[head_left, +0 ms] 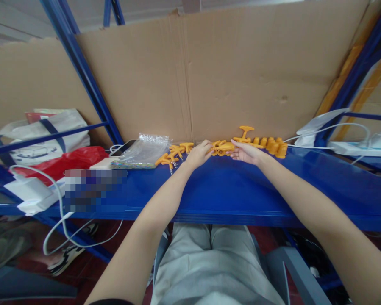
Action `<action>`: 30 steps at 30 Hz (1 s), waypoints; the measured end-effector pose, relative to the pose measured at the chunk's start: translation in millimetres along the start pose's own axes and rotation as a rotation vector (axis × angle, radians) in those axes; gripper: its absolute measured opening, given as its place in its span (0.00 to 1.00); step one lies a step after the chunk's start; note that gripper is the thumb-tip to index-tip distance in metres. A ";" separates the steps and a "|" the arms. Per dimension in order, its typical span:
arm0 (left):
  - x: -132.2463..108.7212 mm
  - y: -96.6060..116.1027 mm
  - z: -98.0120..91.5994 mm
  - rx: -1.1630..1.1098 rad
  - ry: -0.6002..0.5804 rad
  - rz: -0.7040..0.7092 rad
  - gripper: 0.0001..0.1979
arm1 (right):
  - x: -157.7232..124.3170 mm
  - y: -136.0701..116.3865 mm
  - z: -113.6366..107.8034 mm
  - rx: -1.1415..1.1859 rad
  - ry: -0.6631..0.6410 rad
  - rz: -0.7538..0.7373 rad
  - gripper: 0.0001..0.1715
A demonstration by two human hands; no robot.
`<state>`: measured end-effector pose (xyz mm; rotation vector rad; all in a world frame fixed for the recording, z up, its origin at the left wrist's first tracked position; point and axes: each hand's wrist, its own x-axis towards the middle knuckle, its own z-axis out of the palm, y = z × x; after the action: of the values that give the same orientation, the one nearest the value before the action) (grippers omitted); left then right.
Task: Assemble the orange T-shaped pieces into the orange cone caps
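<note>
My left hand (198, 155) is closed, its bent fingers at the left end of a cluster of yellow plastic parts (221, 148) by the cardboard. My right hand (248, 153) has thumb and fingers closed round the right end of the same cluster; the exact piece is partly hidden. Left of my left hand lie several yellow T-shaped handles (177, 151) with thin metal spirals, like corkscrews. Behind my right hand stands a yellow T-topped piece (246, 132). Several yellow cap-like cylinders (273, 146) stand in rows to its right.
A blue metal shelf (222, 190) is the work surface, backed by a cardboard sheet (234, 72). Clear plastic bags (142, 150), a red bag (69, 163) and a white charger (29, 188) with cables lie left. A power strip (362, 148) is far right.
</note>
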<state>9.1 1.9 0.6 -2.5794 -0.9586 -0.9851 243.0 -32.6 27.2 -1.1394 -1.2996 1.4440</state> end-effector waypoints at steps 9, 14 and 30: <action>-3.6 -7.1 -8.1 0.008 -0.007 -0.175 0.24 | 21.7 6.6 -30.3 -0.084 0.526 -0.380 0.10; -9.4 -7.9 -15.3 0.268 -0.252 -0.529 0.27 | 23.4 20.0 -46.1 -0.580 0.768 -0.533 0.17; -10.5 -8.2 -21.6 0.370 -0.496 -0.676 0.23 | 0.0 7.0 -39.7 -1.403 0.796 -0.150 0.26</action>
<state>-13.3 -6.0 9.7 -2.2338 -2.0030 -0.2047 281.6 -24.9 18.6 -2.0742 -1.6461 -0.3276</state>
